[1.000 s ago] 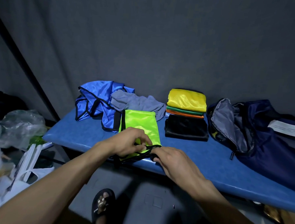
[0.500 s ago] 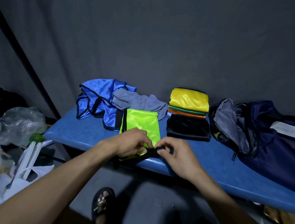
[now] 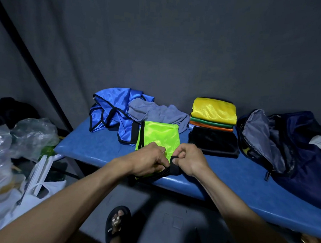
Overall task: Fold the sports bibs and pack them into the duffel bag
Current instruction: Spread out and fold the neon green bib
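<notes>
Head view: blue padded bench (image 3: 99,146) runs from left-centre to the right edge, back edge against a grey wall. Neon-green bib (image 3: 160,138) lies partly folded at the bench's front edge, long axis running front to back, black-trimmed near end hanging slightly over the edge. Left hand (image 3: 148,160) rests on the bib's near end, fingers curled onto the fabric and black trim. Right hand (image 3: 188,159) just beside it, fingers curled, thumb and forefinger pinching the black trim (image 3: 173,157), lifted a little off the bench. Hands nearly touching.

Behind the green bib, toward the back-left corner: crumpled blue bib (image 3: 110,111), unfolded, with a grey cloth (image 3: 156,113) lying partly over it. Right of the green bib: a folded black piece (image 3: 213,142), and behind it at the back edge a stack with yellow bib (image 3: 214,110) on top, green and orange layers under it. Navy duffel bag (image 3: 302,146) at the bench's right end, mouth open toward the stack, grey lining showing.

Bare bench surface along the front edge between the hands and the bag, and at the front-left corner. Plastic bags (image 3: 32,134) off the left end; a sandalled foot (image 3: 116,224) on the floor below.
</notes>
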`<state>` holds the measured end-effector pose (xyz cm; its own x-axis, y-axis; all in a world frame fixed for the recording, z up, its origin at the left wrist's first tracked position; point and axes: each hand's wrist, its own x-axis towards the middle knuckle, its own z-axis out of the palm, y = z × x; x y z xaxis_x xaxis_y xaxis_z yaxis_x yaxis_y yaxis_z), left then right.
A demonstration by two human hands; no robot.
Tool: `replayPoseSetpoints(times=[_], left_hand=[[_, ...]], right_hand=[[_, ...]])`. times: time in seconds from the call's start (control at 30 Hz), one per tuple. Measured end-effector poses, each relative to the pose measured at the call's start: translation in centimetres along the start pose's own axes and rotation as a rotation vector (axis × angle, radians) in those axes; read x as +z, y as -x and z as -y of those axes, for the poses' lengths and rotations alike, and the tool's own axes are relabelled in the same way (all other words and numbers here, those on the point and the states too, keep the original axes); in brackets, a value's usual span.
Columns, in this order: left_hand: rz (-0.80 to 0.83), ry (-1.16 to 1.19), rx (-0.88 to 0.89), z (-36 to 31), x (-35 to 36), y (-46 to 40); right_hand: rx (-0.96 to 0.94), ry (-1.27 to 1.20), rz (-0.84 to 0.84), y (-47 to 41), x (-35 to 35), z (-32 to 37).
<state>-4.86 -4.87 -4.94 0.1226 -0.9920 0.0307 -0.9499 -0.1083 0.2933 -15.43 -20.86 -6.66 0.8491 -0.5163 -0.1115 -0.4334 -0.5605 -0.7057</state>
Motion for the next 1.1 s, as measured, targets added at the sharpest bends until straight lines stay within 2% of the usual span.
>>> replayPoseSetpoints(times=[0.17,0.33,0.43,0.53,0.6,0.67,0.73,0.87,0.93,1.0,1.1], left_hand=[[-0.006,0.014,0.024,0.2,0.3,-0.2],[-0.023,0.013,0.007,0.6,0.8,0.0],[-0.041,0.158,-0.043,0.4,0.6,1.1],[-0.294,0.357,-0.227,0.8,-1.1,2.9],[-0.398,0.467,-0.473,1.5,-2.3,4.7],[-0.259,0.524,-0.744,1.7,-2.8,6.6],[-0.124,0.610,-0.915,1.2,-2.3,8.3],[-0.122,0.777,-0.976,-0.4,-0.9,9.6],[-0.039,0.700,-0.927,-0.9,0.5,10.2],[-0.014,0.512,-0.872,-1.5,1.7,10.5],[-0.145,0.165,-0.881,-3.3,3.2,10.1]], right_hand=[[-0.109,0.282,-0.009,0.0,-0.1,0.4],[-0.235,0.334,-0.026,0.4,0.5,0.3],[-0.304,0.363,-0.041,0.9,0.4,0.2],[-0.378,0.473,-0.037,1.8,0.0,0.6],[-0.478,0.593,-0.028,2.9,-0.2,1.2],[-0.571,0.672,-0.042,4.1,-0.3,1.7],[-0.630,0.762,-0.048,5.1,0.0,2.0],[-0.647,0.931,-0.078,5.8,2.1,2.0],[-0.620,0.964,-0.131,5.5,3.0,2.0],[-0.613,0.947,-0.200,5.1,3.4,1.9],[-0.644,0.918,-0.267,4.7,3.6,1.7]])
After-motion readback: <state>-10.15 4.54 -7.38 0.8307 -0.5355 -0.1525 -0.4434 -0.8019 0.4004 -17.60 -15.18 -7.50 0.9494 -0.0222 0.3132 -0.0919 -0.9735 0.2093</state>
